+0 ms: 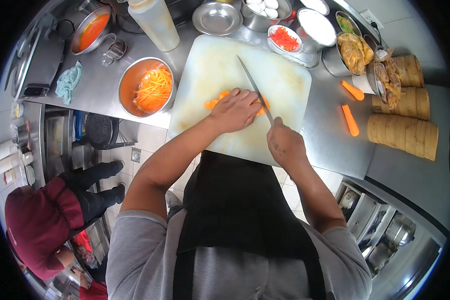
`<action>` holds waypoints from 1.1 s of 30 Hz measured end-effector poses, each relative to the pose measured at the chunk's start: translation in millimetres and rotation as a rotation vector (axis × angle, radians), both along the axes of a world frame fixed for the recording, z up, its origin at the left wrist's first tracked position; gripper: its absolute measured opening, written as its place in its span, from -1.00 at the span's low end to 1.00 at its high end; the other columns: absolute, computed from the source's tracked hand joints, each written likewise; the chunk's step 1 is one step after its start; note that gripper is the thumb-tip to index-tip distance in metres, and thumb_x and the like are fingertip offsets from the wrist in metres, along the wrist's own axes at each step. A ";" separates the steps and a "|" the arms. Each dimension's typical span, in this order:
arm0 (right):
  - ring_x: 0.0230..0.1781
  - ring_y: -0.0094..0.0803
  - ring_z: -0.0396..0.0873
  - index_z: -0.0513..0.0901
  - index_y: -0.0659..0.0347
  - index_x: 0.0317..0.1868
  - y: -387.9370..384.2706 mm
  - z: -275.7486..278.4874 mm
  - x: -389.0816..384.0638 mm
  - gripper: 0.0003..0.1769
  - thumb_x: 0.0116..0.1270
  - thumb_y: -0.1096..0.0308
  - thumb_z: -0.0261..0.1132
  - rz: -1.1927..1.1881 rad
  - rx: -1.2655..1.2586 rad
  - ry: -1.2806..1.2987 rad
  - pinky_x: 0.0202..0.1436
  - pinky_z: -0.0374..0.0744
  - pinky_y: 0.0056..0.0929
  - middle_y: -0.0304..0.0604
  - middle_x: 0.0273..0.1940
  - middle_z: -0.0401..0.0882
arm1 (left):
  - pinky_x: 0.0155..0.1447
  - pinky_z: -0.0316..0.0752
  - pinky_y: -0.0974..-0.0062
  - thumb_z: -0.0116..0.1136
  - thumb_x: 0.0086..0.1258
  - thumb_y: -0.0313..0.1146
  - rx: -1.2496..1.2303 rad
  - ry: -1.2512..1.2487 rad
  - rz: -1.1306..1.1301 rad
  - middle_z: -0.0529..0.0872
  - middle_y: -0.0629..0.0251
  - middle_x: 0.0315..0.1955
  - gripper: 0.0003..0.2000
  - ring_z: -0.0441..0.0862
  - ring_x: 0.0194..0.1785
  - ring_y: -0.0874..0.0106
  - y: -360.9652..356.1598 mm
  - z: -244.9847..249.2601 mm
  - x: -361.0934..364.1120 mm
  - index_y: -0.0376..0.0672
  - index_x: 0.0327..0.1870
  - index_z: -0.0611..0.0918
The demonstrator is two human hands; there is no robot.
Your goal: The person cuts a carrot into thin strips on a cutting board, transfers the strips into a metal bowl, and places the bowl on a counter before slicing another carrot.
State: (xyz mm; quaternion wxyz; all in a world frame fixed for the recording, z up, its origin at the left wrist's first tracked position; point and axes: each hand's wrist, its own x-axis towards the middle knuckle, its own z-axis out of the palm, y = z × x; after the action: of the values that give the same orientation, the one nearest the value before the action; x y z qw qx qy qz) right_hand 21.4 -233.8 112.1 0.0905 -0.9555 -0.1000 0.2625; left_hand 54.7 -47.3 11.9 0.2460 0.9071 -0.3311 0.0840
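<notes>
My left hand [235, 110] presses down on a pile of orange carrot slices [214, 103] on the white cutting board [210, 65]. My right hand [284, 144] grips the handle of a long knife [254, 87], whose blade runs up and away beside my left fingers and rests against the carrot. A steel bowl [130, 85] of shredded carrot stands left of the board.
Two whole carrot pieces [351, 120] lie right of the board beside stacked bamboo steamers [405, 132]. Bowls of sauce, eggs, red strips and fried food line the back of the steel counter. Another person in red [40, 220] crouches at lower left.
</notes>
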 end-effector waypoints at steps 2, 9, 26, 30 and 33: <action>-0.28 0.15 0.72 0.43 0.35 -0.15 -2.8 -19.5 -5.9 -0.79 0.48 0.33 0.06 -0.008 0.022 -0.040 -0.10 0.66 0.02 0.25 -0.34 0.69 | 0.09 0.39 0.31 0.23 0.30 -0.33 -0.062 -0.024 0.010 0.57 0.34 -0.17 -0.87 0.52 -0.04 0.34 0.0 -0.2 0.0 -0.06 -0.18 0.62; -0.27 0.18 0.72 0.44 0.38 -0.16 2.7 -7.5 3.2 -0.77 0.49 0.32 0.04 -0.018 0.023 -0.010 -0.08 0.64 0.06 0.26 -0.36 0.68 | 0.11 0.41 0.30 0.25 0.27 -0.35 -0.059 0.009 0.004 0.57 0.32 -0.16 -0.86 0.52 -0.01 0.31 0.5 0.0 0.3 -0.08 -0.19 0.60; -0.27 0.21 0.71 0.45 0.40 -0.15 4.2 -19.8 2.5 -0.79 0.46 0.36 0.07 -0.015 0.085 -0.065 -0.11 0.63 0.08 0.28 -0.35 0.68 | 0.10 0.43 0.27 0.24 0.25 -0.34 -0.137 0.019 -0.005 0.56 0.28 -0.21 -0.86 0.52 -0.05 0.26 2.3 -2.6 2.0 -0.12 -0.22 0.60; -0.36 0.24 0.66 0.42 0.36 -0.14 -6.2 -30.4 -17.8 -0.78 0.53 0.32 0.03 -0.040 0.066 -0.050 -0.19 0.61 0.08 0.23 -0.41 0.66 | 0.08 0.44 0.26 0.23 0.19 -0.36 -0.136 0.041 0.019 0.56 0.26 -0.23 -0.85 0.52 -0.07 0.25 3.1 -3.0 1.8 -0.13 -0.25 0.59; -0.36 0.24 0.66 0.41 0.36 -0.15 9.4 -42.3 0.5 -0.78 0.52 0.32 0.05 -0.031 0.123 -0.128 -0.19 0.61 0.08 0.24 -0.43 0.65 | 0.03 0.43 0.30 0.19 0.15 -0.40 -0.208 -0.006 0.020 0.52 0.29 -0.30 -0.89 0.51 -0.12 0.28 2.2 -4.7 3.7 -0.12 -0.31 0.58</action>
State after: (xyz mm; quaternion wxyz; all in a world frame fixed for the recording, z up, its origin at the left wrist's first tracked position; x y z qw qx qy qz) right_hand 21.9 -224.4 69.8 0.1467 -0.9644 -0.1067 0.1926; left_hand 58.3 -45.1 7.2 0.3371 0.8796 -0.3124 0.1230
